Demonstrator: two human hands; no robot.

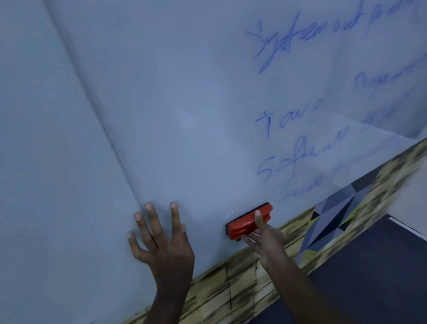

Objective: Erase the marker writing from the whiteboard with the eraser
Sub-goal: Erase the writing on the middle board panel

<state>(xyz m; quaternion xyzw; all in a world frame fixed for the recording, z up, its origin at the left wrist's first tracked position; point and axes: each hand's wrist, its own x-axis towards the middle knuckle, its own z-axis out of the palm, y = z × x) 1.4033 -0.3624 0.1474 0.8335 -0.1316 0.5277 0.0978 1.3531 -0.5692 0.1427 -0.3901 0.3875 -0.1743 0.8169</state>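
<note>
The whiteboard [176, 100] fills most of the view. Blue marker writing [332, 115] in several lines covers its right part; the left and middle are wiped. A red eraser [246, 222] lies flat against the board near its bottom edge, just left of the lowest writing. My right hand [265, 237] holds the eraser, thumb over its top and fingers under it. My left hand [160, 244] presses flat on the board, fingers spread, to the left of the eraser.
A vertical seam [94, 107] runs down the board left of the hands. Below the board is a wood-patterned wall strip [231, 289] with a geometric patch [333, 216]. A dark surface [372, 277] lies at the lower right.
</note>
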